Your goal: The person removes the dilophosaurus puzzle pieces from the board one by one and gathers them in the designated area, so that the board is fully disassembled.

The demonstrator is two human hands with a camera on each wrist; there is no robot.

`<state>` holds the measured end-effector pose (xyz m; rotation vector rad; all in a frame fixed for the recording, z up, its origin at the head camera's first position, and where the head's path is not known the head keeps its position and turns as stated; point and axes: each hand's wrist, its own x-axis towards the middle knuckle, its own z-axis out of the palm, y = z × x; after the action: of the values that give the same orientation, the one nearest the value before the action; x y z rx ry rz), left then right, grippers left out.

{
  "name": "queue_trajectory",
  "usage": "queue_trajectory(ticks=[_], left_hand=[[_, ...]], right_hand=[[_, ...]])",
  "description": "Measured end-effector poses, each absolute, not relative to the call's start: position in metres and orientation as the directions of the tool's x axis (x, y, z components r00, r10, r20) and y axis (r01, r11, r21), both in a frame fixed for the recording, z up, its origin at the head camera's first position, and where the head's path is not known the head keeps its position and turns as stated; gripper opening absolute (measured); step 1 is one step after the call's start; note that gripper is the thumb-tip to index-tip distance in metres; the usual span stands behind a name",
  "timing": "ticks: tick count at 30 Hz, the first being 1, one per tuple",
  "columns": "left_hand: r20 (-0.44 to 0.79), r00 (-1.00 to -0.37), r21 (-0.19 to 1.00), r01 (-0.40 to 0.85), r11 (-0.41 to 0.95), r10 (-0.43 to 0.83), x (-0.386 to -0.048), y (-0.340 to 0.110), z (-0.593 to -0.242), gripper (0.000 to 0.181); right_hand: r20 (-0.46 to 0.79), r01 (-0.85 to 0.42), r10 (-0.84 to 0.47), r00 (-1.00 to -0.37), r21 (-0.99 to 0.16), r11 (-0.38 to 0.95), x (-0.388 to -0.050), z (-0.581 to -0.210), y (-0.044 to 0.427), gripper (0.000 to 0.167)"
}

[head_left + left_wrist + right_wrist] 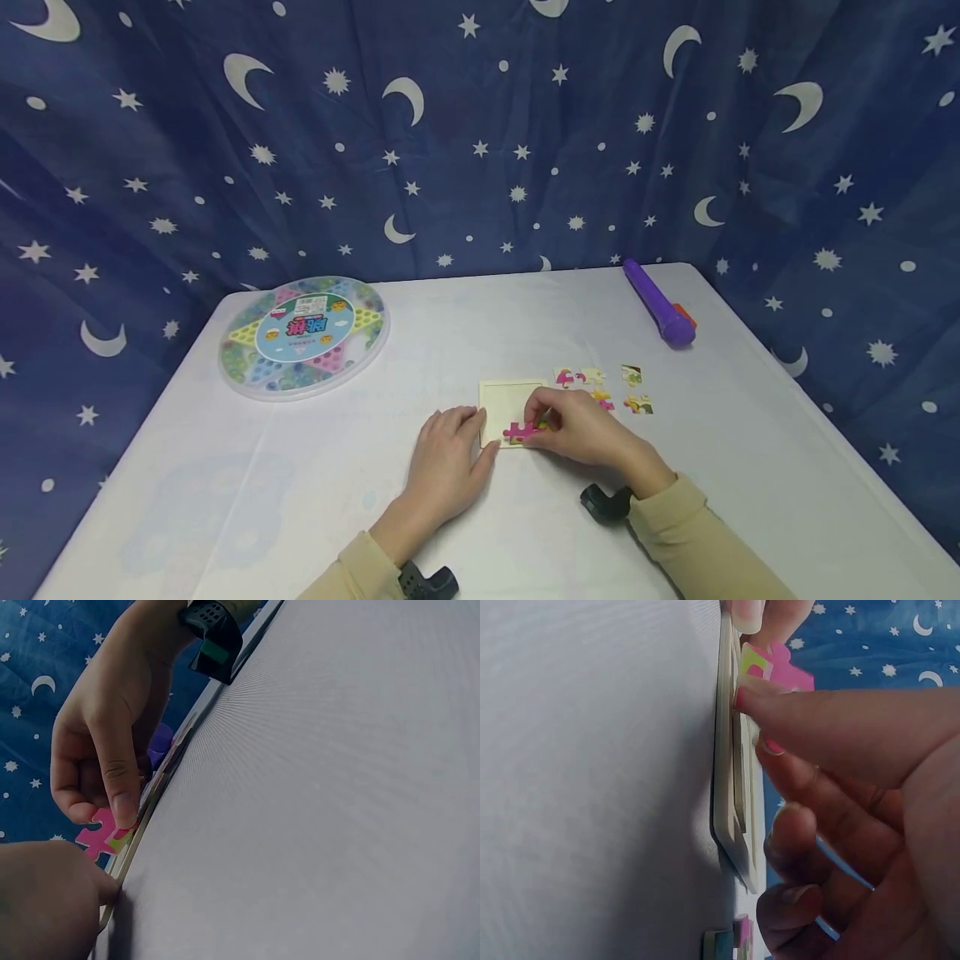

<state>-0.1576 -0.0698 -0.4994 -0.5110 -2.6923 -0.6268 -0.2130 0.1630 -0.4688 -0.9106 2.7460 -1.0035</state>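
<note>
A pink jigsaw puzzle piece (517, 431) is pinched between the thumb and fingers of my right hand (587, 427). It sits tilted over the near part of a small pale wooden puzzle tray (497, 398); in the left wrist view the pink piece (96, 838) stands partly upright. Part of the tray's right side is hidden by the right hand. At the tray's left edge, my left hand (447, 458) rests with its thumb touching the near-left corner. Beyond the right hand lie several loose puzzle pieces (632, 375), pink, yellow and green.
A round Chinese checkers set (303, 333) in clear packaging lies at the back left of the white table (360, 467). At the back right is a purple microphone-shaped object (656, 304) with an orange part. A blue star-patterned curtain (450, 125) hangs behind the table.
</note>
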Motion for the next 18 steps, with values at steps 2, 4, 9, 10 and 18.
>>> queue_trajectory(ticks=[2,4,9,10,18], left_hand=[[0.381,-0.89,0.358,0.392,0.847,0.251,-0.158,-0.07,-0.499,0.048],[0.367,-0.901,0.363,0.368,0.856,0.231,-0.158,-0.071,-0.498,0.048],[0.33,-0.919,0.382,0.337,0.86,0.213,-0.158,-0.072,-0.499,0.049],[0.327,-0.921,0.385,0.335,0.86,0.212,-0.159,-0.073,-0.5,0.05],[0.326,-0.918,0.385,0.347,0.855,0.226,-0.159,-0.074,-0.502,0.05]], right_hand=[[0.121,-0.5,-0.558,-0.821,-0.626,0.598,-0.213,-0.468,0.163,0.027],[0.112,-0.487,-0.557,-0.823,-0.644,0.59,-0.213,-0.468,0.163,0.026],[0.077,-0.424,-0.536,-0.841,-0.709,0.564,-0.214,-0.467,0.169,0.024],[0.073,-0.411,-0.531,-0.844,-0.724,0.554,-0.215,-0.466,0.171,0.024],[0.043,-0.346,-0.484,-0.874,-0.754,0.558,-0.214,-0.461,0.196,0.021]])
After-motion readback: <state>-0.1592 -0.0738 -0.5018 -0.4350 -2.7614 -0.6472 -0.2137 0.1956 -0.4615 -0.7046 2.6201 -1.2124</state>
